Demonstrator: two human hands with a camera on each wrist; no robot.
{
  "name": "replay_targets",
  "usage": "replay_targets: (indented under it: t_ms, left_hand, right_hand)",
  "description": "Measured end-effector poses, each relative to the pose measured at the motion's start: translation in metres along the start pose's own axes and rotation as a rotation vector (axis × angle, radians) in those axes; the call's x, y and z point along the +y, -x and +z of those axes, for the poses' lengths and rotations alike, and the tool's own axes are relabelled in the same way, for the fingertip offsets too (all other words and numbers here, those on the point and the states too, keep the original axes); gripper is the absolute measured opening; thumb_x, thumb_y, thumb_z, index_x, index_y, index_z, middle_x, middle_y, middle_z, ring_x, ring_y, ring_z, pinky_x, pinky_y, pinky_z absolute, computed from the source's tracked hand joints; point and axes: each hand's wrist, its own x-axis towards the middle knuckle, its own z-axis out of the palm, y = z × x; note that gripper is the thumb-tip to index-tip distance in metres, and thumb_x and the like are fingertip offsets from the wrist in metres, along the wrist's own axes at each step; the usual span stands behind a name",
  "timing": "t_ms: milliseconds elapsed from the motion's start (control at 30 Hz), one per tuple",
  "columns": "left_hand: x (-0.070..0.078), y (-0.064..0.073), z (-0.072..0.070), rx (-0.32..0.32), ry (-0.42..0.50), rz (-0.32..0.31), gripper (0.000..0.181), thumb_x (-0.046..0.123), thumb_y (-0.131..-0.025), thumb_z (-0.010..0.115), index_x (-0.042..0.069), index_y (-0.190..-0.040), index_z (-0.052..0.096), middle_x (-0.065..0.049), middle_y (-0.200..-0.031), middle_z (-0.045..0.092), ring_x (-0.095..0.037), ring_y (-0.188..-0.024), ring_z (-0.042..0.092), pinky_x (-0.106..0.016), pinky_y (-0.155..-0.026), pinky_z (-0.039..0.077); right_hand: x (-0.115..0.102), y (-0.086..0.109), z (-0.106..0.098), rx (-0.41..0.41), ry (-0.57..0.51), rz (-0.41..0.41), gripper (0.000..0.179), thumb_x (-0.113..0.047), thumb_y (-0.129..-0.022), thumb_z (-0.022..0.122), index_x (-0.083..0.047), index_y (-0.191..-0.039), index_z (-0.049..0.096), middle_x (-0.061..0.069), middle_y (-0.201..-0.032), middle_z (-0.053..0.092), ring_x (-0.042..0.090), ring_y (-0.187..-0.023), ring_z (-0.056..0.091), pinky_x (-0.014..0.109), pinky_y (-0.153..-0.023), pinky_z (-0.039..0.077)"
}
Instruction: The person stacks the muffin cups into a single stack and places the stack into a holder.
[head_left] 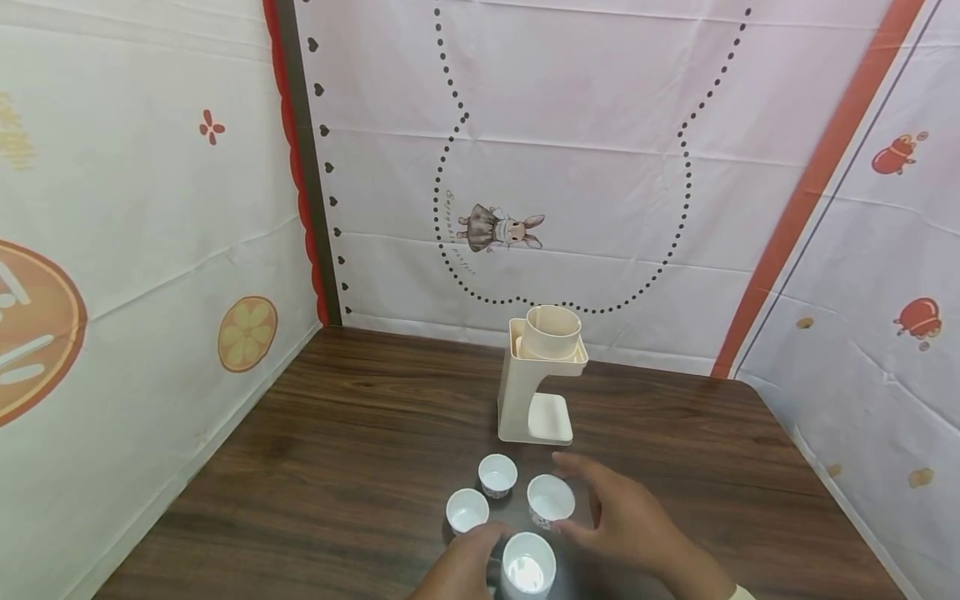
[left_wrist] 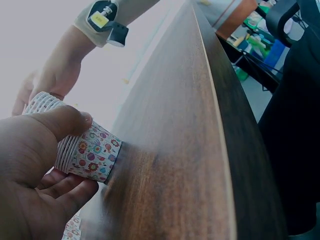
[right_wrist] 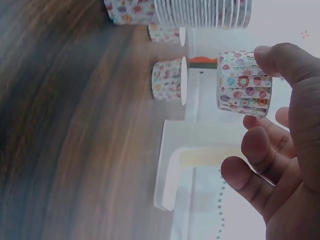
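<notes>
My left hand (head_left: pixel 461 568) grips a stack of paper baking cups (left_wrist: pixel 89 150), thumb over one side and fingers around the other. The stack is white inside with a colourful flower and balloon print outside. My right hand (head_left: pixel 633 518) pinches a single paper baking cup (right_wrist: pixel 244 85) between thumb and fingers, raised above the table. Two more printed cups stand upright on the table: one nearer the left hand (head_left: pixel 467 510), the other farther back (head_left: pixel 498 475). Behind them stands a cream plastic holder (head_left: pixel 517 408) with a round tube (head_left: pixel 551 333) in its top.
The dark wood table (head_left: pixel 360 450) carries everything. Patterned white cloth (head_left: pixel 570 108) hangs behind it and at both sides. A long table edge (left_wrist: pixel 212 95) runs through the left wrist view, with a dark chair part (left_wrist: pixel 280 20) beyond.
</notes>
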Motion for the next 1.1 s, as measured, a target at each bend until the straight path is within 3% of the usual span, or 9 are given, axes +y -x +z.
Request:
replay_targets:
  t_ms: [433,700,933,1100]
  left_hand:
    - [0.0,0.002,0.0,0.014,0.02,0.054,0.069,0.016,-0.055,0.101,0.009,-0.115,0.067,0.014,-0.103,0.066,-0.004,-0.093,0.061,-0.031,-0.087,0.053]
    - [0.0,0.003,0.0,0.017,0.029,0.06,0.07,0.015,-0.055,0.1,0.01,-0.116,0.067,0.014,-0.104,0.067,-0.003,-0.094,0.062,-0.031,-0.087,0.053]
    - [0.001,0.005,0.001,0.026,0.031,0.033,0.071,0.012,-0.054,0.099,0.012,-0.117,0.067,0.014,-0.107,0.067,-0.005,-0.099,0.062,-0.033,-0.091,0.053]
    - [0.0,0.005,0.001,0.012,0.103,0.033,0.067,0.012,-0.056,0.099,0.016,-0.115,0.068,0.017,-0.106,0.067,-0.004,-0.098,0.064,-0.029,-0.09,0.052]
  right_hand:
    - [-0.019,0.004,-0.012,0.027,-0.001,-0.085,0.083,-0.033,-0.074,0.092,-0.036,-0.146,0.051,-0.021,-0.067,0.045,-0.007,-0.055,0.04,0.016,-0.046,0.034]
    - [-0.028,0.008,-0.012,0.056,-0.035,-0.215,0.081,-0.036,-0.075,0.092,-0.029,-0.145,0.053,-0.023,-0.066,0.041,-0.011,-0.057,0.037,0.007,-0.048,0.029]
    - [-0.039,0.012,-0.012,0.014,-0.064,-0.181,0.078,-0.036,-0.075,0.092,-0.031,-0.143,0.055,-0.02,-0.065,0.042,-0.011,-0.056,0.036,0.008,-0.048,0.03]
    - [-0.043,0.014,-0.012,-0.032,-0.096,-0.162,0.078,-0.037,-0.076,0.092,-0.033,-0.144,0.053,-0.02,-0.066,0.042,-0.01,-0.056,0.036,0.009,-0.048,0.031]
